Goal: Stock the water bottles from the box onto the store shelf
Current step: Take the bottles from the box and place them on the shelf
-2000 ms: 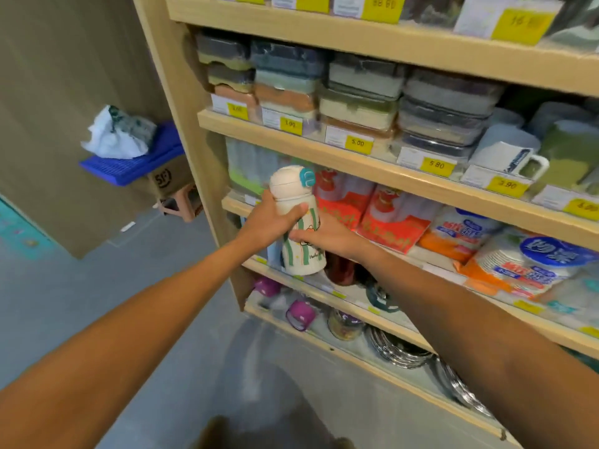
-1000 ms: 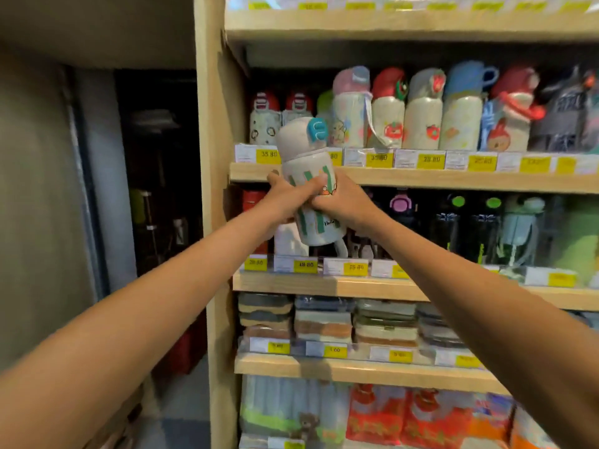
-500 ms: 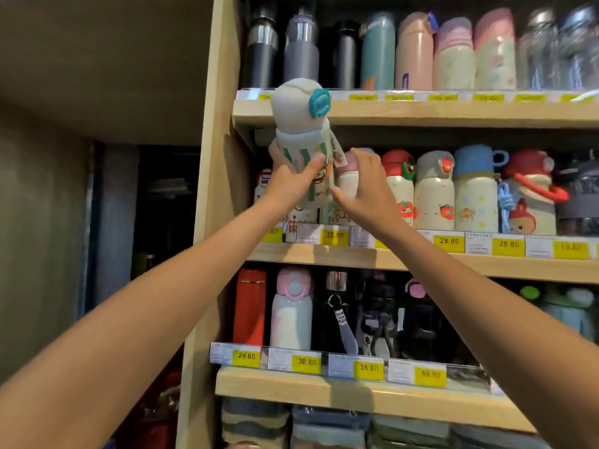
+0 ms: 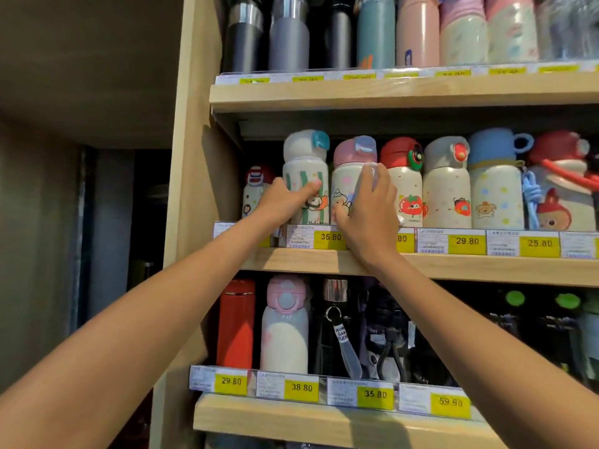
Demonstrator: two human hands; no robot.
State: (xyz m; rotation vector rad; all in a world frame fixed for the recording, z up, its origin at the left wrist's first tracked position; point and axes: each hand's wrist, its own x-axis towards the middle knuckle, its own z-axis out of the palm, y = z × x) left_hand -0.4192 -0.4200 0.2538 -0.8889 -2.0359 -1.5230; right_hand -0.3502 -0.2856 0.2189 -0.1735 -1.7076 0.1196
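The striped bottle [image 4: 304, 176], white with green stripes and a teal button on its cap, stands upright near the left end of the middle shelf [image 4: 453, 267], at the front edge. Its base is hidden behind the price tags [image 4: 330, 237], so I cannot tell whether it sits fully on the board. The left hand [image 4: 282, 205] grips it low on the body, with the thumb across the front and the fingers curled round the left side.

Just right of it, touching or nearly so, is the pink-cap bottle [image 4: 355, 150]. The right hand [image 4: 366, 218] lies against that bottle's front. Its fingers [image 4: 377, 183] are nearly straight and point up to the neck, and the thumb is spread low toward the striped bottle. A blurred clear strip shows beside those fingers, but I cannot tell what it is.

Further right along the front edge, a red-cap bottle [image 4: 403, 189], a grey-cap bottle [image 4: 445, 196] and a blue-cap bottle [image 4: 496, 196] stand upright in a row. A small bottle [image 4: 254, 192] stands at the shelf's left end, beyond the left hand and beside the side panel [image 4: 194, 157].

The top shelf [image 4: 389, 92] carries tall steel, teal and pink bottles. The bottom shelf [image 4: 324, 419] carries a red bottle [image 4: 235, 325] at its left end, then a pink-and-white bottle [image 4: 285, 335], then black ones.
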